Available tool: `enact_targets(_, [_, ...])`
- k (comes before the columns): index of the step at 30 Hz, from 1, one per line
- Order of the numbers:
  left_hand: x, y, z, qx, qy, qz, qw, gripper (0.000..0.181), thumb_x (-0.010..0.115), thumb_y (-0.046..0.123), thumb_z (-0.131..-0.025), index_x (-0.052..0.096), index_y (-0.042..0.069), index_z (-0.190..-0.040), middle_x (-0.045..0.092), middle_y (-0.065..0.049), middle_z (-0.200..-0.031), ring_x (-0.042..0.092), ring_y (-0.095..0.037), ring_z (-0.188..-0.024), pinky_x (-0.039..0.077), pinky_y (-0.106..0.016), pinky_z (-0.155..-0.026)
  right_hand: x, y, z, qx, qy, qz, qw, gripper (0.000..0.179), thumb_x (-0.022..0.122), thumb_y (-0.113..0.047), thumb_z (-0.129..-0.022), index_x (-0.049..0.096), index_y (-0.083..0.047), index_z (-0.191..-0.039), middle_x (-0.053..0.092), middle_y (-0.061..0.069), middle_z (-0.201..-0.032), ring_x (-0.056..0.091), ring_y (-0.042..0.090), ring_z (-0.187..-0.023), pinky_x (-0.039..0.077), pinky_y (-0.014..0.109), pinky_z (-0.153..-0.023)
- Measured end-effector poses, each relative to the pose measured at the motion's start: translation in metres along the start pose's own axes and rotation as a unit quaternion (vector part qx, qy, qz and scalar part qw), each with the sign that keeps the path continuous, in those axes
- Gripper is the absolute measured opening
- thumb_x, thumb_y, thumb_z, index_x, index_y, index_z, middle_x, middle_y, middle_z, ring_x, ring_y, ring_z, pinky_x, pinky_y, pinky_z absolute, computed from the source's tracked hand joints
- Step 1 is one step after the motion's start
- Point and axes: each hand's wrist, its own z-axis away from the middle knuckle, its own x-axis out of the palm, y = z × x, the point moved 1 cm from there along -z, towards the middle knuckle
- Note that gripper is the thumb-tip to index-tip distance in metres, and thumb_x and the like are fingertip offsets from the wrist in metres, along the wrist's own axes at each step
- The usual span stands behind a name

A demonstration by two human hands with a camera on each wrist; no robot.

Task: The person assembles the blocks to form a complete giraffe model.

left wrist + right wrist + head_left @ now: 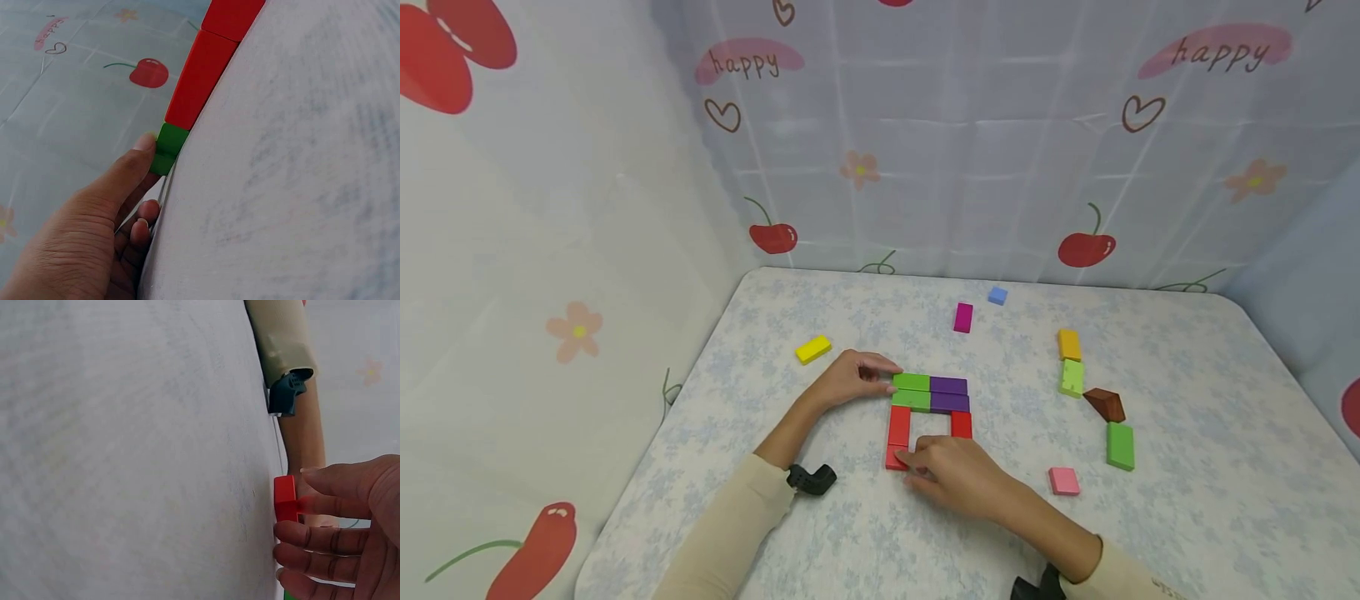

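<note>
Two green blocks (912,400) and two purple blocks (949,386) lie in two rows at the far side of a flat frame. Red blocks (899,425) run down its left side, and another red block (961,424) shows on the right. My left hand (853,379) touches the left ends of the green blocks with thumb and forefinger; its other fingers bend loosely beneath, in the left wrist view. My right hand (958,475) rests its forefinger on the nearest left red block (285,490), other fingers stretched out. It hides the frame's near right part.
A yellow block (813,350) lies left, magenta (963,317) and blue blocks (997,296) at the back. On the right are an orange block (1069,344), lime block (1072,377), brown wedge (1105,405), green block (1120,447) and pink block (1063,481). Patterned curtains surround the table.
</note>
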Motion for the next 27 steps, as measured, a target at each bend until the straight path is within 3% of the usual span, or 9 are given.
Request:
enact_targets(4, [0.001,0.0,-0.001,0.002,-0.002,0.004,1.0,0.034,0.084,0.013,-0.085,0.078,0.012,-0.118,0.074,-0.001,-0.115,0.05,-0.014,-0.07,0.042,-0.025,-0.063,-0.004,-0.001,0.002,-0.001,-0.009,0.013,0.9999,0.035,0.078,-0.027,-0.091,0.076,-0.012,-0.122,0.07,-0.004,-0.093,0.048,0.0,-0.065,0.042,0.021,-0.057])
enact_targets(11, [-0.003,0.031,0.006,0.021,-0.014,0.011,0.9996,0.032,0.08,0.003,-0.087,0.075,-0.001,-0.118,0.073,-0.015,-0.115,0.05,-0.01,-0.07,0.042,-0.023,-0.063,-0.021,0.003,0.022,0.02,-0.011,0.015,0.9996,0.036,0.077,-0.026,-0.092,0.074,-0.013,-0.126,0.073,-0.001,-0.1,0.061,0.004,-0.078,0.05,0.024,-0.063])
enact_targets(17, [-0.003,0.031,0.008,0.027,-0.013,0.01,0.9995,0.032,0.079,0.002,-0.087,0.074,-0.003,-0.118,0.072,-0.017,-0.115,0.048,-0.011,-0.069,0.04,-0.023,-0.062,-0.037,0.017,0.049,0.067,0.026,0.021,0.9972,0.035,0.077,-0.024,-0.091,0.074,-0.015,-0.124,0.074,-0.001,-0.109,0.069,0.013,-0.093,0.056,0.031,-0.071])
enact_targets(27, [-0.002,0.031,0.007,0.028,-0.014,0.012,0.9995,0.032,0.08,0.003,-0.087,0.074,-0.002,-0.118,0.072,-0.015,-0.115,0.047,-0.009,-0.068,0.04,-0.023,-0.062,-0.055,0.053,0.098,0.162,0.036,0.039,0.9853,0.043,0.084,-0.025,-0.084,0.074,-0.017,-0.125,0.071,-0.002,-0.117,0.067,0.008,-0.083,0.053,0.025,-0.067])
